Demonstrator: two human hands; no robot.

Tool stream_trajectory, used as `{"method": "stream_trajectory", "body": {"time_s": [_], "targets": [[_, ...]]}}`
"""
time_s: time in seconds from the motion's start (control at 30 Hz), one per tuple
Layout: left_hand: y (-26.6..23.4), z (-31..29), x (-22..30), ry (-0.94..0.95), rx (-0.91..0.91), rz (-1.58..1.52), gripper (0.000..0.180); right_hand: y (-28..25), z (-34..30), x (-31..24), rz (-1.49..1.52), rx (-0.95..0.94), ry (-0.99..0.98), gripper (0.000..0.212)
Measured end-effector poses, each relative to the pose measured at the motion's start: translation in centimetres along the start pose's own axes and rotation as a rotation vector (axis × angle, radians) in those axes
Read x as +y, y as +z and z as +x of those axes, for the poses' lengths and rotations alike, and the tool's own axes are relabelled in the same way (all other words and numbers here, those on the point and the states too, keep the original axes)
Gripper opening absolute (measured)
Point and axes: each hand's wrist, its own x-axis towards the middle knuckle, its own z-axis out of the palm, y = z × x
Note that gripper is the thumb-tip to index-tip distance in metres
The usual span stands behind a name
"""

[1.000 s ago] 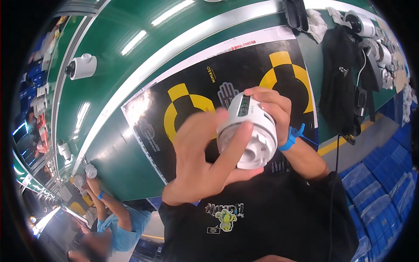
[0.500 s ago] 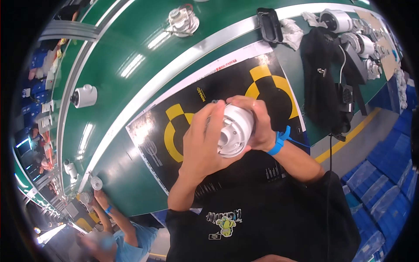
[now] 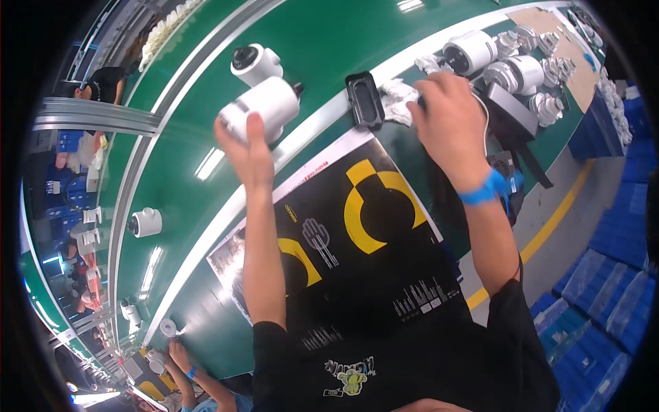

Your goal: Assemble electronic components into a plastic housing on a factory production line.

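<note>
My left hand grips a white cylindrical camera over the green table, thumb on its near side. A dark knob-like part shows at its far right end. Just behind stands a second white camera with a black lens end. My right hand, with a blue strap on its wrist, reaches to the right side. Its fingers are curled beside a crumpled white cloth. Something dark shows between thumb and fingers, but the hand hides most of it.
A black tray lies by the cloth. White housings and a dark box crowd the right. A black-and-yellow printed mat covers the near bench. Along the left is a metal rail; a co-worker's hand is at lower left.
My hands have parted from the white piece both held over the mat. The left has gone up and left with a white camera; the right has moved up and right to the cloth. The view has shifted.
</note>
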Motion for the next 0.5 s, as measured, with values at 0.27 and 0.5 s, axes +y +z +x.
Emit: {"method": "stream_trajectory", "body": {"time_s": [0.27,0.5], "targets": [[9.8,6.3,-6.4,-0.273,0.208,-0.108,0.082,9.6,-1.4,5.2,-0.206,-0.168,-0.190,0.011],[11.0,5.8,-3.5,-0.475,0.164,0.253,0.104,7.7,-0.8,4.6,-0.037,-0.034,-0.189,0.010]]}}
